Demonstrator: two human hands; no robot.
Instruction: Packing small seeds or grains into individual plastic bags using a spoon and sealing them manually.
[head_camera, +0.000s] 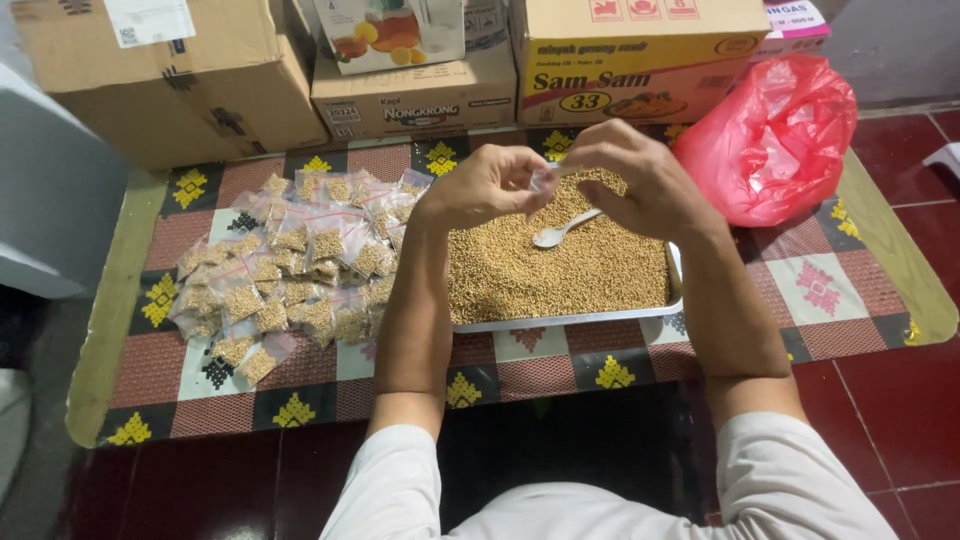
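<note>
Right now your left hand (480, 187) and right hand (640, 180) meet above the metal tray (590, 318), both pinching one small clear plastic bag (543, 178) between the fingertips. Under them the tray holds a flat bed of tiny tan grains (540, 275) with one white spoon (563, 230) lying on top. Beside it, to the left, sits a heap of filled little bags (290, 270) — too many to count — on a patterned mat (820, 285) over red floor tiles, with cardboard boxes (420, 95) and a crinkled red plastic bag (775, 140) behind.

head-worn view, looking down, close
</note>
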